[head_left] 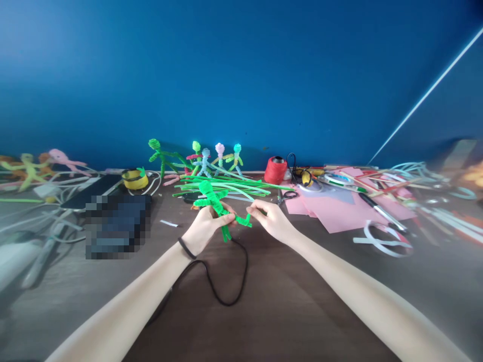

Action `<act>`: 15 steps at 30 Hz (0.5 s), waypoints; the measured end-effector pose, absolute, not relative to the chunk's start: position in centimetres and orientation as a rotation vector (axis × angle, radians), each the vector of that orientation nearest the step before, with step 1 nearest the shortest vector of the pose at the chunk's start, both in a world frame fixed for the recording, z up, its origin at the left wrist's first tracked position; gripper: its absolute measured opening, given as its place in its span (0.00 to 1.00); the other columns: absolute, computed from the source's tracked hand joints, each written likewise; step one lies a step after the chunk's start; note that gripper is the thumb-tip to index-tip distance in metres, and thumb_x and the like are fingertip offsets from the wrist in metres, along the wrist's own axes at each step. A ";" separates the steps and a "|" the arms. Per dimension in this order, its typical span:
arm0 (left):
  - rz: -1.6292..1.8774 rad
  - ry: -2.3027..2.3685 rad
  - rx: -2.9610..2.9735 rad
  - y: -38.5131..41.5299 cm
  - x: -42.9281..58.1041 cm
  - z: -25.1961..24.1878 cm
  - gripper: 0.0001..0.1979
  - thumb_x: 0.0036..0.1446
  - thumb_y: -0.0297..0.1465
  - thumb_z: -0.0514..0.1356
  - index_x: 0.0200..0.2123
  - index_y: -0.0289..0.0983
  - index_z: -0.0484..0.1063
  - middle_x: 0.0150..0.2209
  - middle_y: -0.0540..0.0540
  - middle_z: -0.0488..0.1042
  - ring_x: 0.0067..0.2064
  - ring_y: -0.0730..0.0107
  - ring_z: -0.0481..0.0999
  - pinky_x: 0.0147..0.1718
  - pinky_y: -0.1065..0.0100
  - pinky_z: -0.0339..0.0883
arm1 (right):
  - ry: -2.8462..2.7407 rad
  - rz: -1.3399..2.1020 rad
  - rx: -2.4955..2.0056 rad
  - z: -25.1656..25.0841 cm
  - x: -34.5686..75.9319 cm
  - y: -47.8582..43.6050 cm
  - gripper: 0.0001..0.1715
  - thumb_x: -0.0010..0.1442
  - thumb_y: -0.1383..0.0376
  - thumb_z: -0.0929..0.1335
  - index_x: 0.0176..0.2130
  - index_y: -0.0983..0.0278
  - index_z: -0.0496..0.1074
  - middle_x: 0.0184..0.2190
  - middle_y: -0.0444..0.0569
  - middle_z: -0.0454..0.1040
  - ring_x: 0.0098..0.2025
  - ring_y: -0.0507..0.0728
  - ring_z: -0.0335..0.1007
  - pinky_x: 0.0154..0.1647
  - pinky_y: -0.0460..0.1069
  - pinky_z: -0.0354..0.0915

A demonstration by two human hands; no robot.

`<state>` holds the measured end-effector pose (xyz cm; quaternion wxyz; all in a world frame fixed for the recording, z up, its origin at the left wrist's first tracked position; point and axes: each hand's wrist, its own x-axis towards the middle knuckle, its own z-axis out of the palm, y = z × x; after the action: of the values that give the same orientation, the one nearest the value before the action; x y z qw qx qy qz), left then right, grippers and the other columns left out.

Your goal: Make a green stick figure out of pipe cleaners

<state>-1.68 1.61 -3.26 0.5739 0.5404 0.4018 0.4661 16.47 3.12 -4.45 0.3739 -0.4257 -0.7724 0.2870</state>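
A bright green pipe-cleaner figure [216,202] is tilted in front of me, its wound round head to the upper left. My left hand [209,223] is closed on its body, thumb across the front, and wears a black band on the wrist. One wound limb reaches right and bends upward at its end. At that bent end my right hand [267,217] pinches the green pipe cleaner between thumb and fingertips; the tip itself is hidden by the fingers. Behind the hands lie loose green pipe cleaners [241,187].
Several finished pipe-cleaner figures [206,162] lean against the blue wall. A red thread spool [275,170], scissors [289,196] and pink paper [332,213] are to the right. Left are yellow tape [135,179] and a blurred-out dark object [118,226]. A black cable [226,303] loops below my hands.
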 end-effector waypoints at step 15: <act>1.349 0.964 1.067 1.8 -1.1 -3.6 0.09 0.37 0.29 0.65 0.25 0.33 0.70 0.24 0.50 0.72 0.28 0.73 0.72 0.31 0.71 0.65 | -1.892 0.945 -1.197 -5.4 14.6 1.6 0.16 0.60 0.63 0.53 0.29 0.63 0.63 0.20 0.42 0.61 0.23 0.50 0.58 0.27 0.45 0.54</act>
<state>-1.07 1.81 -3.56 0.5522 0.4510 0.4077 0.5705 14.58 1.62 -5.43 0.3484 -0.4617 -0.7298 0.3644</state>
